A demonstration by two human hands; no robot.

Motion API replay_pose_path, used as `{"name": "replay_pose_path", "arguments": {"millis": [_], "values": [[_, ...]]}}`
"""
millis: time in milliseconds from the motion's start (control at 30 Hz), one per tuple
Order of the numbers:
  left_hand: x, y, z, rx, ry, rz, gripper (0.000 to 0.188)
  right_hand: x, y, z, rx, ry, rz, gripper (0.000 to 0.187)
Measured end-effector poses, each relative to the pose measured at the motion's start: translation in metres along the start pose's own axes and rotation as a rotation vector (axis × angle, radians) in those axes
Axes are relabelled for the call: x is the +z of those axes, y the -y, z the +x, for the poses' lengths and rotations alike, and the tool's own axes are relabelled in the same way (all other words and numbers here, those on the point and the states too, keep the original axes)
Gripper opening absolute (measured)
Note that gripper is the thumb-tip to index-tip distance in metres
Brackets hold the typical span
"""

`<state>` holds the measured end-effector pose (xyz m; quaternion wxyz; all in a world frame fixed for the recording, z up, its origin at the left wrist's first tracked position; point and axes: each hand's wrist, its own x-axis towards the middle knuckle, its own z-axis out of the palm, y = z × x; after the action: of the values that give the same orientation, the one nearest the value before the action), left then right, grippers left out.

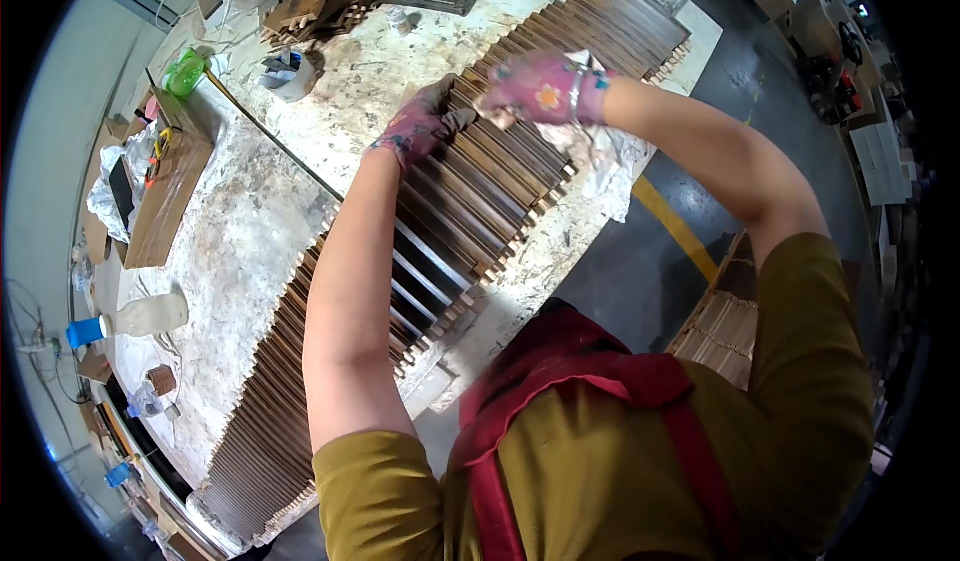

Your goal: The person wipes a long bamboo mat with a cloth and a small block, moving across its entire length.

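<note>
A long row of brown wooden strips (490, 186) lies side by side across the worktable, with their pale ends toward me. My left hand (425, 126), in a purple flowered glove with dark fingertips, rests on the strips at the far part of the row, thumb and fingers apart. Just to its right, my right hand (545, 88), in a matching glove, is closed and slightly blurred, with a pale wad at its fingertips. A white cloth (605, 166) spreads beneath that wrist, over the strip ends and table edge; its link to the wad is partly hidden.
The stained white worktable (240, 201) carries a pile of loose wood pieces (325, 1) at the back. On the left are a cardboard box (172, 196), a bottle with a blue cap (145, 316) and a green bottle (185, 73). Stacked strips (715, 336) stand below right.
</note>
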<state>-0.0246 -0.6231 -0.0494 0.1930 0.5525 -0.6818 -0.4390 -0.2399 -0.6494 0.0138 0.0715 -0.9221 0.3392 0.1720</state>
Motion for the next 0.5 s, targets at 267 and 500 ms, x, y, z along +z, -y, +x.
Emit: {"name": "replay_pose_path", "arguments": {"millis": [267,500], "values": [[-0.002,-0.003,0.001,0.039,-0.025,0.051,0.079,0.018,-0.010,-0.119,-0.255,0.584,-0.229,0.024],[0.009,-0.052,-0.042,0.289,-0.205,0.500,0.054,-0.033,-0.049,-0.138,-0.004,-0.043,0.154,0.031]]}}
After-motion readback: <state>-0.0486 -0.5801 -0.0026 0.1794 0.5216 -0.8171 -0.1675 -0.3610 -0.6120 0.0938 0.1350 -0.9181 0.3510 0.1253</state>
